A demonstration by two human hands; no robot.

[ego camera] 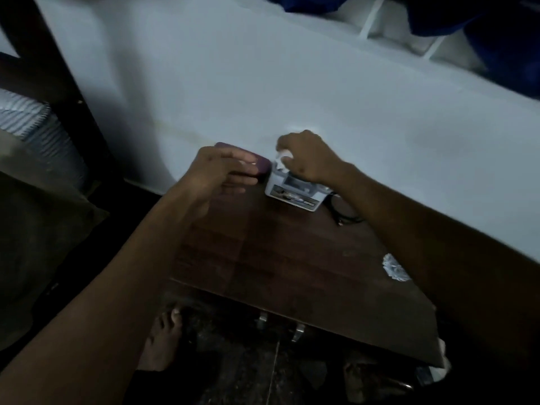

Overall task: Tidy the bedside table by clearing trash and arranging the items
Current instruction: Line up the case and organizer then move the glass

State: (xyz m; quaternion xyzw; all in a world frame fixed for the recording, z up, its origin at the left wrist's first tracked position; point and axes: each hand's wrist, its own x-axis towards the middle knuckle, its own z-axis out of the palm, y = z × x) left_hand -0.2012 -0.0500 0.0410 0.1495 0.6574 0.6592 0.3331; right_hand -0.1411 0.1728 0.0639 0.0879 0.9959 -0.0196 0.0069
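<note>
While the room was dim, the head view showed your right hand (306,159) at the back of the table (277,258), fingers pinched on something small and white (283,156) just above the box (295,192). You seemed to be setting it on the box or lifting it off; I could not tell which. The box stood against the wall (263,83), likely pushed back to free the surface. Your left hand (219,171) rested on the purple case (260,168), fingers loosely spread, not clenched, touching its top, perhaps to steady or slide it. A black cable (344,217) lay beside the box. A crumpled wrapper (394,268) lay near the right edge, well apart from both hands.
</note>
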